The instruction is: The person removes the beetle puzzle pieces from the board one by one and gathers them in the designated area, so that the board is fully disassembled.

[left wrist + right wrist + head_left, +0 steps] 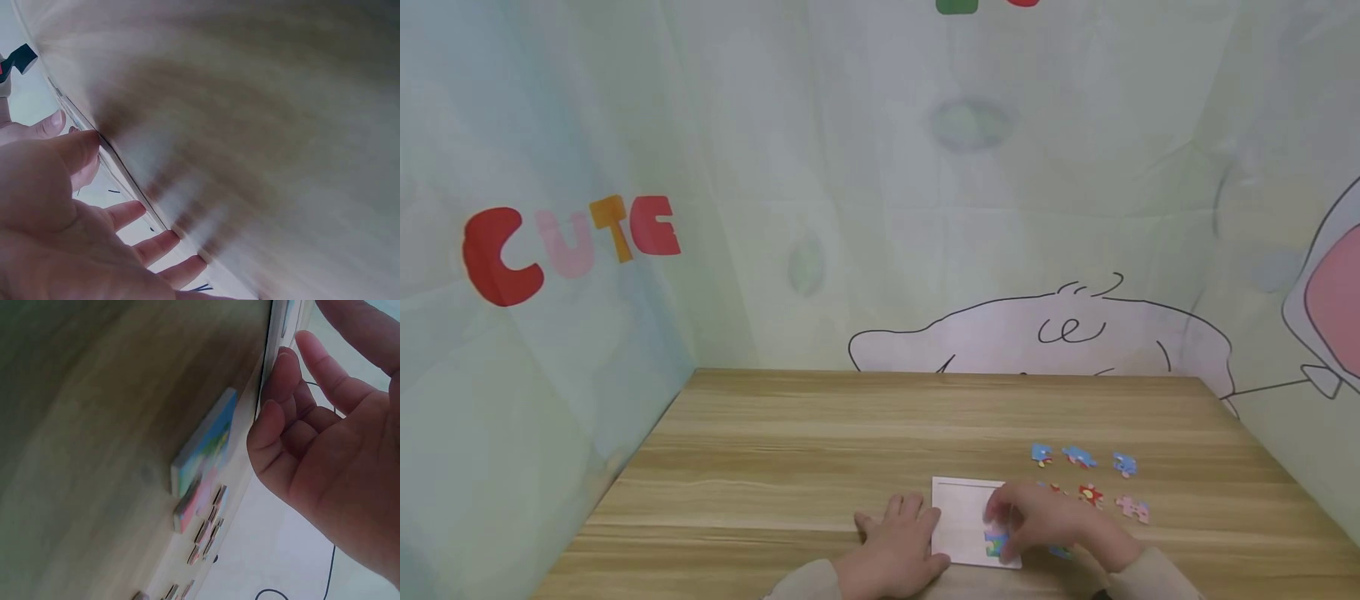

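Note:
My left hand lies with fingers spread along the left edge of a square white puzzle tray; in the left wrist view its fingertips meet the rim. Over the tray's right side arches my right hand, thumb and forefinger apart around a blue-green puzzle piece in the lower right corner. That piece lies flat in the tray; finger contact with it is unclear. The right wrist view shows the other fingers curled in toward the palm. Part of the tray is hidden by this hand.
Loose jigsaw pieces lie on the wooden table to the right: blue ones at the back, a red one and a pink one nearer. Another piece shows partly beneath the right wrist. A printed fabric wall borders the table.

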A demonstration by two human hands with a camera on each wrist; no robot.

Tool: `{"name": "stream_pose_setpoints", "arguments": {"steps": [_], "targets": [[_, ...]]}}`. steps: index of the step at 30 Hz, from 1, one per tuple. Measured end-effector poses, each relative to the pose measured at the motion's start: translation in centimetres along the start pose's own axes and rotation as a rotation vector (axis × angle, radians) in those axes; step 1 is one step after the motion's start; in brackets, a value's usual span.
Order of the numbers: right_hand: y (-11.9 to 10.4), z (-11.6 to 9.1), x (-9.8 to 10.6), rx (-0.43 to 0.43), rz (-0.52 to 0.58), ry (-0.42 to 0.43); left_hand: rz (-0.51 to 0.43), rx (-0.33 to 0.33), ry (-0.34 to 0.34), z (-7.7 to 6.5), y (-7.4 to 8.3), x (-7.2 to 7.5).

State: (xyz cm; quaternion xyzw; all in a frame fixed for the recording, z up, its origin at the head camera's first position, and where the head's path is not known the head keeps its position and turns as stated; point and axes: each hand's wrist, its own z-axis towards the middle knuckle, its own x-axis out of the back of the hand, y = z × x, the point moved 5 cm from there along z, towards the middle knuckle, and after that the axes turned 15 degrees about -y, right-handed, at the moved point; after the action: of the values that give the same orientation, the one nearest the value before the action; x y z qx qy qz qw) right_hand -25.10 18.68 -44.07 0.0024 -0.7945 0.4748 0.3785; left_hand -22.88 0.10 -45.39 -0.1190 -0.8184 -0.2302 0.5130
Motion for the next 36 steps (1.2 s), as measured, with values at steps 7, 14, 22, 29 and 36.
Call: {"name": "stream_pose_setpoints", "arguments": {"steps": [7, 14, 22, 29, 36], "targets": [[0.06, 0.27, -0.29, -0.033, -0.014, -0.008, 0.007, -0.002, 0.007, 0.01, -0.03, -0.06], [0.55, 0.40, -0.52, -0.041, -0.028, -0.008, 0.019, -0.002, 0.019, 0.01, 0.01, -0.12], [0.47, 0.51, -0.53, -0.029, -0.072, -0.011, 0.024, 0.001, 0.028, 0.09, 0.03, -0.14], [0.26, 0.50, -0.49, -0.045, -0.104, -0.016, 0.020, -0.003, 0.028, 0.05, -0.01, -0.20], [-0.01, 0.46, -0.43, -0.046, -0.102, -0.010, 0.013, -0.001, 0.029, 0.02, 0.04, -0.13]]}}
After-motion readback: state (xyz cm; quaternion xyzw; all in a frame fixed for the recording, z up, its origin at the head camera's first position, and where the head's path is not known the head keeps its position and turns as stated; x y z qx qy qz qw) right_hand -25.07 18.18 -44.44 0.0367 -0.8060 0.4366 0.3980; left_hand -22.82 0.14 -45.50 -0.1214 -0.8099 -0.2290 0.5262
